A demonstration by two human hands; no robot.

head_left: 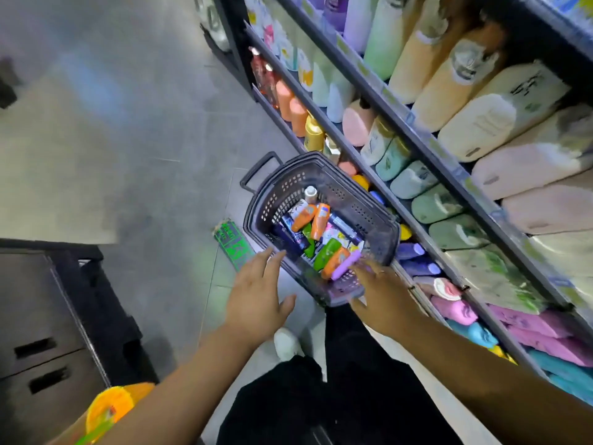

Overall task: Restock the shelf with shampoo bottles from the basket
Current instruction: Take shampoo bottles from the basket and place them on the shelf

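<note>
On the floor at the foot of the shelf, the basket stands with its right side close against the lowest tier — mixed shampoo bottles lie heaped inside, none yet lifted.

Left hand hovers at the near-left rim, fingers straight and spread wide, holding nothing. Right hand extends over the near rim, fingers stretched toward a lilac bottle. The fingertips are blurred, so contact cannot be confirmed, and no grip is evident.

Step in hand, as judged: picking a bottle. Recommended: take the topmost bottle round its body, not the cap. Steady the rim with the left hand so the basket does not slide. Lift clear of the heap before turning right — the shelf rows look full, so find the matching gap first.
</note>
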